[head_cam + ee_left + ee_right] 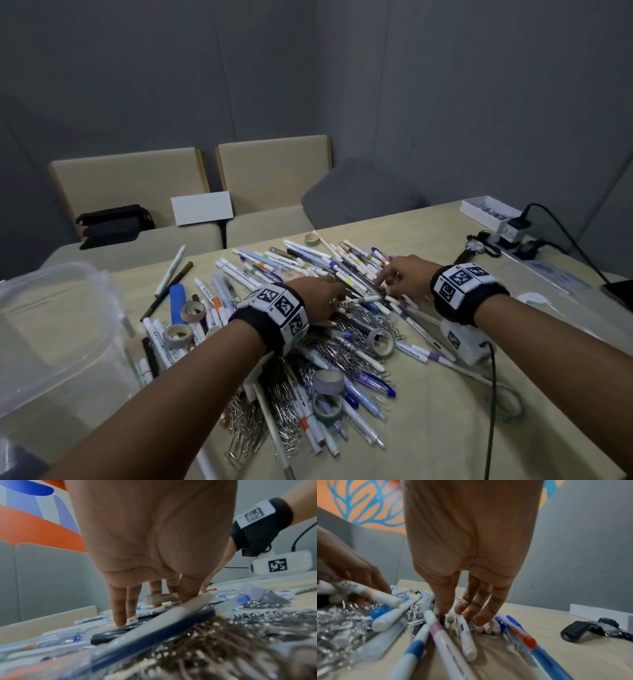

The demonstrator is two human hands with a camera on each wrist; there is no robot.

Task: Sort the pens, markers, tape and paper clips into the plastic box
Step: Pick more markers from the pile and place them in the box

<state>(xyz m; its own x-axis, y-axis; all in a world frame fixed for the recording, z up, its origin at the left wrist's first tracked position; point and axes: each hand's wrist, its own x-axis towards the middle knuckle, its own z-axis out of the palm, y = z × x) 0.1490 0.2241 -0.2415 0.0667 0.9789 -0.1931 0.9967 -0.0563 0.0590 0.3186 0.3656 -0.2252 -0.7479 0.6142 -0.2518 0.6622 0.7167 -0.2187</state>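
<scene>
A heap of white markers and blue pens [294, 270] covers the middle of the table, on a bed of silver paper clips [337, 346]. Grey tape rolls [381, 342] lie among them. The clear plastic box [72, 291] stands at the left. My left hand [337, 291] reaches down into the heap; its thumb and fingers pinch a white marker [368, 592], which is tilted up off the clips. My right hand [385, 286] is just right of it. Its straight fingertips [481, 620] rest on the ends of several markers and hold nothing. In the left wrist view, the left hand [154, 608] has its fingers pointing down onto markers.
A wristwatch [476, 248], a white tray [489, 210], a charger with cables and a dark phone [620, 291] lie at the far right. A black cable [491, 394] runs along the right side of the heap. Two beige chairs and a black bag stand beyond the far edge.
</scene>
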